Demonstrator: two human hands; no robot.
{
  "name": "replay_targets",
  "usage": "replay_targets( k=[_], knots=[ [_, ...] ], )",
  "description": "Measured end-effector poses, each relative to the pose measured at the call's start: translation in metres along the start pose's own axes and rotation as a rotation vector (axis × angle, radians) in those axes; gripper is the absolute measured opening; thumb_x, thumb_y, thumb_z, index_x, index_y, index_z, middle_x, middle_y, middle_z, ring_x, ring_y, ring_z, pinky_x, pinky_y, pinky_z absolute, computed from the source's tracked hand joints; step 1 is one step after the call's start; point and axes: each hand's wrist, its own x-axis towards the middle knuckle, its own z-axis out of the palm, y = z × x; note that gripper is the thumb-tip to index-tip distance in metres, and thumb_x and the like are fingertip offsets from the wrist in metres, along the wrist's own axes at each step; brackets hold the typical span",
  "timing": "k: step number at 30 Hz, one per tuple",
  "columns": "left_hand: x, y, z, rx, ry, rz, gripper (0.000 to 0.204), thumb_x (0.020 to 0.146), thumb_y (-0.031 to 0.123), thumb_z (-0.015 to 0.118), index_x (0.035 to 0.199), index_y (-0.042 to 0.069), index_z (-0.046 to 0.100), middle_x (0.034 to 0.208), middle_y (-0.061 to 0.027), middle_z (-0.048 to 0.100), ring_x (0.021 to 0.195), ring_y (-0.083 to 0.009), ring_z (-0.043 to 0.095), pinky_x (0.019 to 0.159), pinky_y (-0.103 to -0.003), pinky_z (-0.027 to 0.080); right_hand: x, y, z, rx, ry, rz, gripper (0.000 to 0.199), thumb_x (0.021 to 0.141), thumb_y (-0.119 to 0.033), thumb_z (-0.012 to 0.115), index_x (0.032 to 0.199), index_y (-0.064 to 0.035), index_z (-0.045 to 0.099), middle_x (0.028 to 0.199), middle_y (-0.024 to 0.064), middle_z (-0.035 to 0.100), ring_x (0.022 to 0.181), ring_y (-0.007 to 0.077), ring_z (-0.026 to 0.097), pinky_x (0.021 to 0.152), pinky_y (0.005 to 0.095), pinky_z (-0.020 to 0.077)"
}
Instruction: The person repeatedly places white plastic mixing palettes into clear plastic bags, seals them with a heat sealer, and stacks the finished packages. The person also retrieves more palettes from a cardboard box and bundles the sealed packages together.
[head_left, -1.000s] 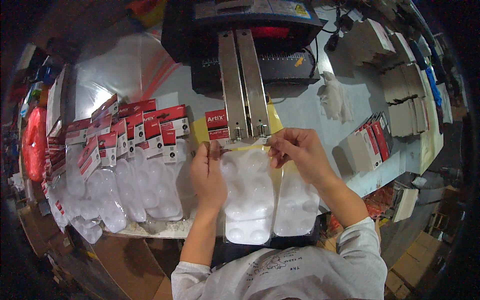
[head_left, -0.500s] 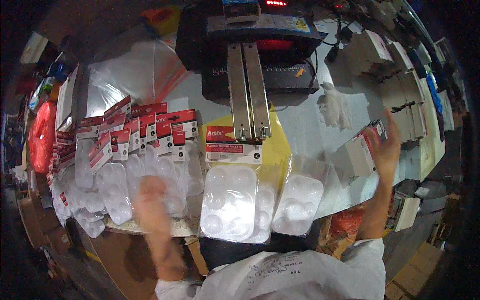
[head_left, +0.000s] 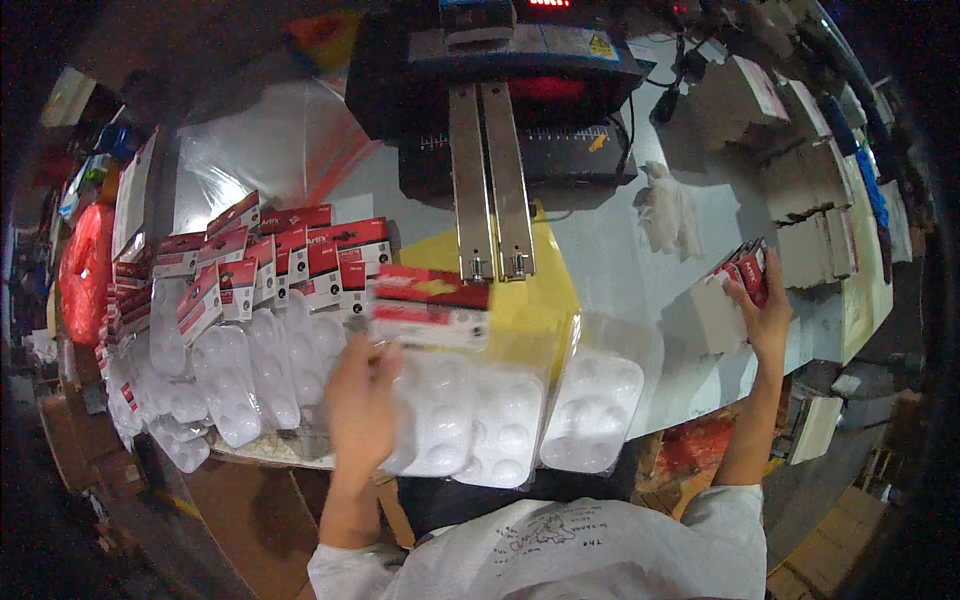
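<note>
Your left hand (head_left: 362, 408) grips a carded palette (head_left: 440, 412), seemingly to set aside; your right hand (head_left: 770, 322) grips header cards (head_left: 748, 276): probably separate one.

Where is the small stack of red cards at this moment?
In the head view, the stack of red cards is at the right, touching the right hand and just left of the grey piles.
</note>
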Motion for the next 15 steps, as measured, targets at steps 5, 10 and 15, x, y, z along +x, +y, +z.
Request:
replay_targets(
  k=[5,10,15],
  knots=[
    [-0.004,-0.014,-0.126,-0.206,0.671,-0.037,0.015,0.087,0.019,0.056,0.081,0.005,0.054,0.075,0.0016,0.049,0.070,-0.0064,0.043,0.065,-0.021,0.037,0.001,0.010,-0.005,-0.057,-0.063,-0.174,0.079,0.068,-0.019,0.077,0.133,-0.0001,0.036,0.125,0.0200,0.050,0.109,0.0250,0.054,0.092,0.0313,0.0424],
    [-0.005,0.000,-0.119,0.945,1.151,0.371,0.023,0.081,0.009,0.059,0.099,-0.001,0.051,0.099,-0.0134,0.050,0.098,-0.0269,0.047,0.089,-0.036,0.035,0.001,0.008,-0.010,0.168,-0.163,-0.008,0.082,0.067,-0.014,0.076,0.135,0.0004,0.032,0.125,0.0176,0.050,0.108,0.0214,0.054,0.091,0.0301,0.0423],
    [-0.026,0.003,0.037,0.072,0.115,0.362,0.022,0.073,0.008,0.066,0.090,0.002,0.054,0.105,-0.0150,0.050,0.098,-0.0317,0.049,0.084,-0.039,0.040,-0.003,-0.007,-0.006,0.178,-0.023,0.089,0.063,0.071,-0.015,0.075,0.124,0.0018,0.046,0.106,0.0142,0.062,0.094,0.0163,0.059,0.082,0.0300,0.0464]
  ],
)
